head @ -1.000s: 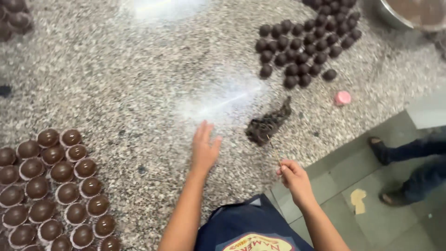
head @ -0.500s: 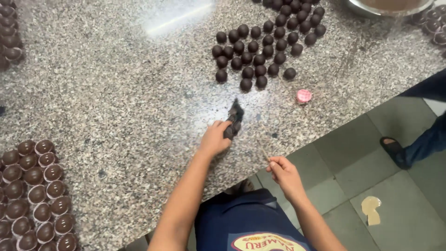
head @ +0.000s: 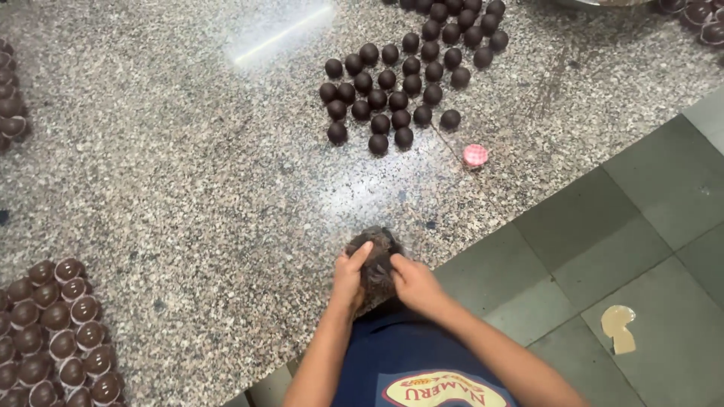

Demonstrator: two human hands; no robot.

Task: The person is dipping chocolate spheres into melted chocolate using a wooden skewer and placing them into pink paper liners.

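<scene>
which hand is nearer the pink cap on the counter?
Right. The right hand sits below and left of the pink cap, on the dark clump; the left hand is farther left.

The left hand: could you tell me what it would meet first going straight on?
The left hand already touches the dark chocolate lump; beyond it lies bare granite counter, then probably the chocolate balls.

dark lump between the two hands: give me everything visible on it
The dark lump is a rough, crumbly-looking brown-black mass, irregular rather than round. It sits at the near edge of the speckled stone counter. The left hand and right hand press it from both sides, thumbs on top. Its lower part is hidden by them.
</scene>
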